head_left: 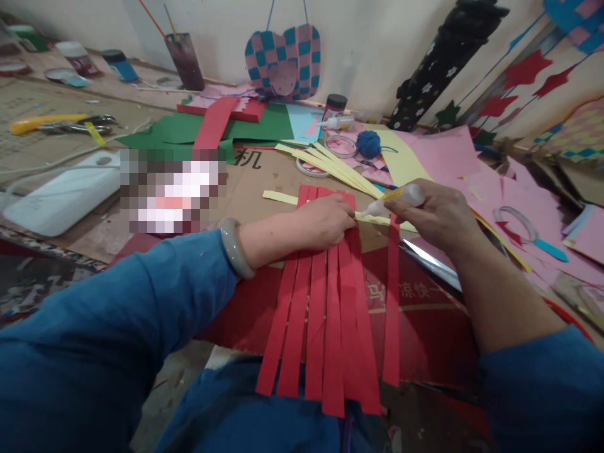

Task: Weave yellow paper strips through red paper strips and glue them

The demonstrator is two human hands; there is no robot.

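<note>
A pale jade bangle (233,247) rings the left wrist; the left hand (325,220), fingers pressed together and flat, bears down on long red paper strips (316,321) lying side by side on a red-printed cardboard box (425,333), with a narrow pale-yellow paper strip (283,198) running crosswise beneath that hand. At right, the right hand (436,220) pinches a white plastic glue bottle (399,200) between thumb and fingers, its nozzle just above the yellow strip.
</note>
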